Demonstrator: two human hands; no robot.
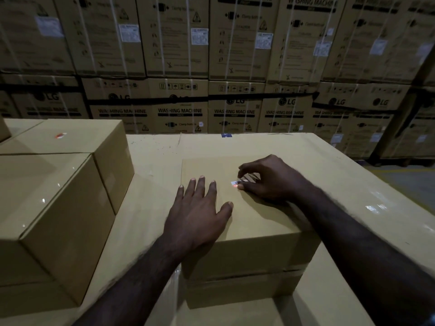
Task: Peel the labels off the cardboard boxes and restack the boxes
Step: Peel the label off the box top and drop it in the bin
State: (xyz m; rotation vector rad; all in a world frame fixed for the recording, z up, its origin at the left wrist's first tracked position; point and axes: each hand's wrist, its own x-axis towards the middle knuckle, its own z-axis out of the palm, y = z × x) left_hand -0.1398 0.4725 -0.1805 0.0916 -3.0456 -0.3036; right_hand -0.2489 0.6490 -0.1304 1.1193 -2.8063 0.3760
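Observation:
A plain cardboard box (254,234) stands in front of me on a wide cardboard surface (155,165). A small red, white and blue label (234,184) is stuck on the box's top. My left hand (197,212) lies flat on the top with fingers spread, just left of the label. My right hand (268,178) is curled over the label, thumb and fingertips pinching at its edge. Part of the label is hidden under those fingers.
Two more plain boxes sit at the left, a near one (49,222) and a far one (70,140) with a small red sticker (60,135) on top. Behind the surface rises a wall of stacked washing machine cartons (181,67). Floor shows at right (409,182).

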